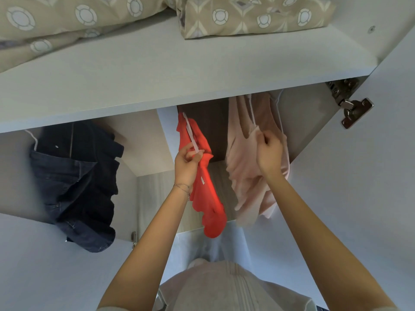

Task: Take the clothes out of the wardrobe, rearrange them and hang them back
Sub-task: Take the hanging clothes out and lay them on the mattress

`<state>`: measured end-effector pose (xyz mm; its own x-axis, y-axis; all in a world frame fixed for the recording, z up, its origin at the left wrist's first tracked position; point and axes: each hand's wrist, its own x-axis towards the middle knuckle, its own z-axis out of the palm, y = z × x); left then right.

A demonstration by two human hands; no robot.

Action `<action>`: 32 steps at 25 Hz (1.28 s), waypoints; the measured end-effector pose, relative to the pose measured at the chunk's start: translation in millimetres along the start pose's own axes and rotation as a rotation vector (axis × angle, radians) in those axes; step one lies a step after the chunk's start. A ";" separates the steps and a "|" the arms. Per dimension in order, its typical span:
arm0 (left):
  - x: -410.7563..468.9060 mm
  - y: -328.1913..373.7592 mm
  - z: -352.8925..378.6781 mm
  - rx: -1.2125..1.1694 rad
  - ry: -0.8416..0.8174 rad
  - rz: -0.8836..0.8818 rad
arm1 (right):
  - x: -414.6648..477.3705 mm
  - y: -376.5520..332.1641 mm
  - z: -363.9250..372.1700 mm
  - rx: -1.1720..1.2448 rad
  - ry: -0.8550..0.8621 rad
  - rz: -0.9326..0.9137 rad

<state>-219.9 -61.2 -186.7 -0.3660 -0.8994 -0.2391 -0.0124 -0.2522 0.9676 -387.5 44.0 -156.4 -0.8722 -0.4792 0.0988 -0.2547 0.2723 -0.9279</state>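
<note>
Left hand [187,163] grips 1 red top [208,203]; right hand [268,153], 1 pink top [242,176].

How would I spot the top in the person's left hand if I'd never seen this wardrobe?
Look under the white shelf carrying patterned bedding, where three lots of clothes hang. The middle one, gripped by the left hand, is the only bright red top, between dark clothes to the left and a pale pink top to the right.

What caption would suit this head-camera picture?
Left hand grips the white hanger of a red garment; right hand pinches a pink top in the wardrobe.
</note>
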 end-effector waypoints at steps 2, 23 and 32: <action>-3.6 1.6 6.8 -0.011 -0.020 0.021 | -21.1 -0.6 4.6 -0.003 -0.063 -0.044; -0.1 -13.9 -7.8 0.374 -0.140 0.190 | -70.9 37.5 12.7 -0.403 -0.281 -0.056; 71.7 -13.2 -28.2 0.794 -0.685 0.626 | -133.5 26.2 1.1 -0.572 -0.203 -0.041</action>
<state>-219.7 -132.4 -218.8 -0.9245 -0.3521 0.1462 -0.1350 0.6611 0.7380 -277.2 114.2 -194.3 -0.7740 -0.6331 0.0074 -0.5195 0.6283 -0.5792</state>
